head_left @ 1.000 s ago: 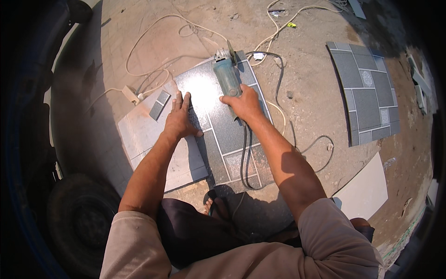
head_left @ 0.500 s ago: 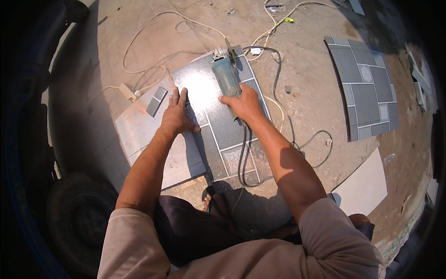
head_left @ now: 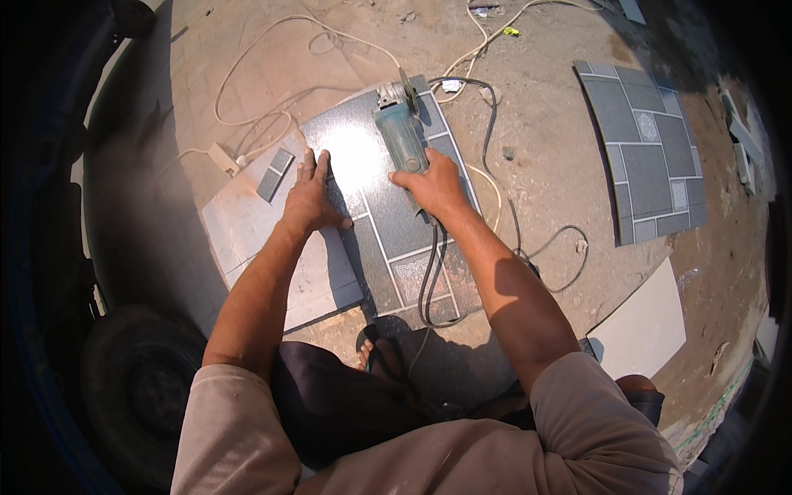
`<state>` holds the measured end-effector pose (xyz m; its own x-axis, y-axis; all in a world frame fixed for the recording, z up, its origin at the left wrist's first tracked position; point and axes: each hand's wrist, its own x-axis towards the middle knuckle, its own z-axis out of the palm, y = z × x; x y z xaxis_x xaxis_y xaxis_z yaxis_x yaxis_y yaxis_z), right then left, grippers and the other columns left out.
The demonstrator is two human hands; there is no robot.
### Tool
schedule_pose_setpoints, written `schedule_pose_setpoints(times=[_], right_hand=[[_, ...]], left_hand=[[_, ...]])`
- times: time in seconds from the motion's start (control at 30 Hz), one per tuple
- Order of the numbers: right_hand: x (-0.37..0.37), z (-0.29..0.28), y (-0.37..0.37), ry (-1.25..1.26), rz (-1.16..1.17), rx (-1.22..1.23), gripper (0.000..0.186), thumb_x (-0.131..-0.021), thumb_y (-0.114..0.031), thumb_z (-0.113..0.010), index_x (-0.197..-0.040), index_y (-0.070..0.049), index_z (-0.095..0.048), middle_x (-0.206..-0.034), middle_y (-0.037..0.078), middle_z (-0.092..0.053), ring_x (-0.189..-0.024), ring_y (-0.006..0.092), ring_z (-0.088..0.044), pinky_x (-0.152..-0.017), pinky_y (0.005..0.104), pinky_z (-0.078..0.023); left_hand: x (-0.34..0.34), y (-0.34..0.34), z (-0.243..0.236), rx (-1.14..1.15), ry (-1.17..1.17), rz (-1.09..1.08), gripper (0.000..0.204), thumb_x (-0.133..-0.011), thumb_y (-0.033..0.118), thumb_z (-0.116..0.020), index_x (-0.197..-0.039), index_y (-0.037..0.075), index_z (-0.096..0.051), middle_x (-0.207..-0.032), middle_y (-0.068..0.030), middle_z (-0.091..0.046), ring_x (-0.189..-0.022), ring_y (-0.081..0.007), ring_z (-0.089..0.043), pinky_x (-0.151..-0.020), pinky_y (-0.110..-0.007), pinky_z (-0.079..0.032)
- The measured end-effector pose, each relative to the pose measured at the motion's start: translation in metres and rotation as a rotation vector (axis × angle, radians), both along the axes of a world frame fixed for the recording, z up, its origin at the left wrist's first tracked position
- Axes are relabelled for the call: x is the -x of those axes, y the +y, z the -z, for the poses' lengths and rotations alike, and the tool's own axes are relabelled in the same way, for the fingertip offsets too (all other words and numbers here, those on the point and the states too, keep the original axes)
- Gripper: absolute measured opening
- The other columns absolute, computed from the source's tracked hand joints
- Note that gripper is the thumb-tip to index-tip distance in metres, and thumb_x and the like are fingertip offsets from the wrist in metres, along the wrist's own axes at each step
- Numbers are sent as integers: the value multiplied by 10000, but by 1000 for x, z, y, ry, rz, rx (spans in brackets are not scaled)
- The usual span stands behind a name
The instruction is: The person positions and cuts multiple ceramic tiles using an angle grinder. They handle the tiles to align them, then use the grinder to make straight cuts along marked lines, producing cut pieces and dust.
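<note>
My right hand (head_left: 438,185) is wrapped round the body of a green angle grinder (head_left: 402,137). The grinder lies over a grey patterned tile (head_left: 408,227), its cutting disc (head_left: 407,87) upright near the tile's far edge. Along the left edge of that tile rests my left hand (head_left: 310,196), fingers stretched forward and thumb out to the side. Bright sun glare covers part of the tile's surface. A pale tile or board (head_left: 312,280) lies to the left, partly under the grey one. On it sits a small cut strip of grey tile (head_left: 275,175).
Beige power cord (head_left: 221,91) loops over the ground, meeting a socket block (head_left: 223,159). The grinder's black cable (head_left: 427,293) trails across the tile. Another patterned tile (head_left: 656,157) and a cream tile piece (head_left: 642,326) lie right. A dark wheel (head_left: 148,388) stands at lower left.
The view has shifted very slightly. Both hands and the grinder keep nearly the same places on the tile.
</note>
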<state>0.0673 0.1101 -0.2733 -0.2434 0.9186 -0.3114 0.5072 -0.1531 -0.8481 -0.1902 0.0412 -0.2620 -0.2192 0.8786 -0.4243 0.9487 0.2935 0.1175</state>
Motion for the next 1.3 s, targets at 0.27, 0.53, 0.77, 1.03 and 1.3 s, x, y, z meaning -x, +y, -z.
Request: schedule_pose_setpoints(times=[0.27,0.53,0.77,1.03,1.3], right_hand=[[1,0,7,-11,-22,37,723,-756,-401,-899,-1221,121,-719,-1166,342,-762,-1116,462,-762,-997,490,-588],[-7,0,-11,-13,-9,-51,830,-779,-398,-900,-1298,204,-662,-1087,336,-759,-968,411,-783,-864,470,-612],[-10,-5,-17,-7,-4,23,783,-778,-390,-893,-1286,161,-669,-1136,345,-759,-1056,444,-775,-933,480,-603],[-13,-2,-27,-31,-2,-5,970,-794,-403,-903,-1434,239,-559,-1140,362,-750,-1032,423,-783,-922,472,-611],[-21,2,-34,-18,-19,-16,962,-788,-406,-907,-1422,237,-573,-1165,375,-745,-1075,443,-772,-960,462,-600]], left_hand=[[3,-1,2,-15,-15,-1,1669,-423,312,-1122,-1787,165,-171,-1852,-234,-117,-1681,-445,-241,-1325,-461,-391],[-1,0,-4,14,-2,-5,1678,-441,270,-1111,-1793,163,-123,-1855,-231,-84,-1677,-417,-262,-1323,-439,-396],[-2,0,-3,17,22,-4,1674,-446,268,-1108,-1794,167,-120,-1858,-222,-72,-1673,-406,-279,-1321,-429,-402],[0,0,-3,5,-4,-1,1665,-444,279,-1108,-1791,160,-136,-1854,-235,-87,-1683,-409,-253,-1318,-435,-400],[-2,1,-3,12,2,6,1671,-445,296,-1110,-1791,148,-130,-1853,-240,-86,-1691,-416,-221,-1325,-440,-387]])
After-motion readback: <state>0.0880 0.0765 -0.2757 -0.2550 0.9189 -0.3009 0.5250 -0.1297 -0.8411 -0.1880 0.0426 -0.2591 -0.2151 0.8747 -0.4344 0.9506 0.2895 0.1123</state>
